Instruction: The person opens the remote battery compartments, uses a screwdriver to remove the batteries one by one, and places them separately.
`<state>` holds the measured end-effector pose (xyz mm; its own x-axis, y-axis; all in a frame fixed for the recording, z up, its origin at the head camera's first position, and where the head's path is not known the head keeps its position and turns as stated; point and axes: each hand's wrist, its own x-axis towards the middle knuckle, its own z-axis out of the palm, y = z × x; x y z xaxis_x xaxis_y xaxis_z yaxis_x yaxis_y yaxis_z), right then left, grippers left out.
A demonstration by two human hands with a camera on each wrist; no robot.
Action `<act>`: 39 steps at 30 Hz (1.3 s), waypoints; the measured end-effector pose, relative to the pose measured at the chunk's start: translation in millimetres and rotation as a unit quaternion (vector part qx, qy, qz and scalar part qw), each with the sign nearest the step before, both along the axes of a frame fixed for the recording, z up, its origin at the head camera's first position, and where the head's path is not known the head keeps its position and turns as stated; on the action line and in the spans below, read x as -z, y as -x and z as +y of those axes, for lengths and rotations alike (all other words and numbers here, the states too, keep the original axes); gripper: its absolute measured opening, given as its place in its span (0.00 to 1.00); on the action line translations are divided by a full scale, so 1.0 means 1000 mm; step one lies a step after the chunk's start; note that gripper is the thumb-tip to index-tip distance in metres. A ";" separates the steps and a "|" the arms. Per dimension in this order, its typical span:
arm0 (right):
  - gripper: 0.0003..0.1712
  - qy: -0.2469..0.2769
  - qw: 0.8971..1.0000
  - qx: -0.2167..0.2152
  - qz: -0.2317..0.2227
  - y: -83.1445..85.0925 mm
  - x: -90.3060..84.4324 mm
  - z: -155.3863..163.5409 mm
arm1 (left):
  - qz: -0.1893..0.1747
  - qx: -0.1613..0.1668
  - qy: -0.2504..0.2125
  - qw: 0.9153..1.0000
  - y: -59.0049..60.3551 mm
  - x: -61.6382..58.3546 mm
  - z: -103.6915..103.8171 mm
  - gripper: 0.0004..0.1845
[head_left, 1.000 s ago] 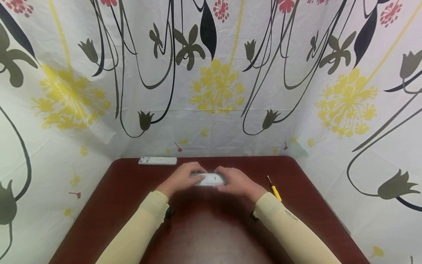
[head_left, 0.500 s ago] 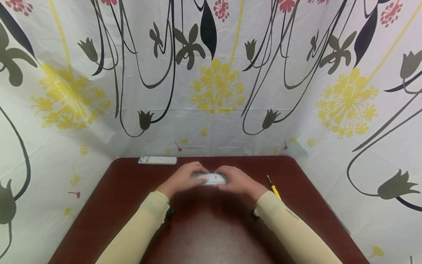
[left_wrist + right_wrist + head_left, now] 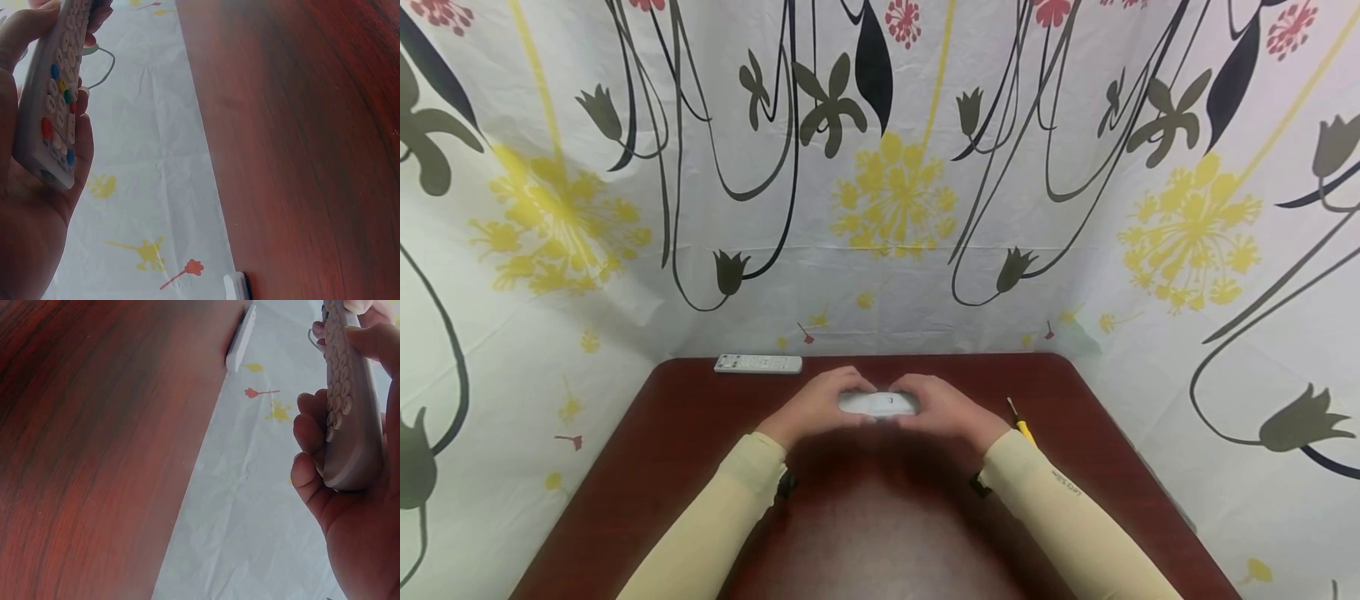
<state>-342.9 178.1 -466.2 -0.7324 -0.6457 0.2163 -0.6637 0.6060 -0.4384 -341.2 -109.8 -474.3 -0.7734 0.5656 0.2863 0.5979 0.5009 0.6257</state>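
Observation:
A pale grey remote control (image 3: 880,404) is held sideways over the far half of the table, its smooth back with a small notch showing in the head view. My left hand (image 3: 822,408) grips one end, and my right hand (image 3: 949,412) grips the other. In the left wrist view, round and coloured buttons line the face of the remote control (image 3: 59,94), with the left thumb along its edge and fingers behind. The right wrist view has the other end of the remote control (image 3: 353,425) lying in the palm, fingers curled beside the buttons.
A second white remote control (image 3: 758,364) lies at the table's back left edge. To the right is a screwdriver (image 3: 1022,423) with a yellow handle, partly behind the right forearm. Flower-patterned cloth (image 3: 880,317) hangs around the dark red table (image 3: 700,467).
My left thumb has slid from the remote control's back down to its near edge. The remote control has tilted slightly; both hands stay in nearly the same place.

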 end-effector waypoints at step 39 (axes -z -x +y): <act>0.28 0.027 0.998 -0.027 0.051 -0.004 0.001 -0.004 | 0.038 -0.007 -0.002 0.999 -0.004 -0.003 0.000 0.19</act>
<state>-339.3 174.4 -467.1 -0.6696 -0.6687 0.3231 -0.7373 0.5460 -0.3979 -336.9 -109.6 -471.1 -0.7569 0.5546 0.3459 0.6369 0.5071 0.5807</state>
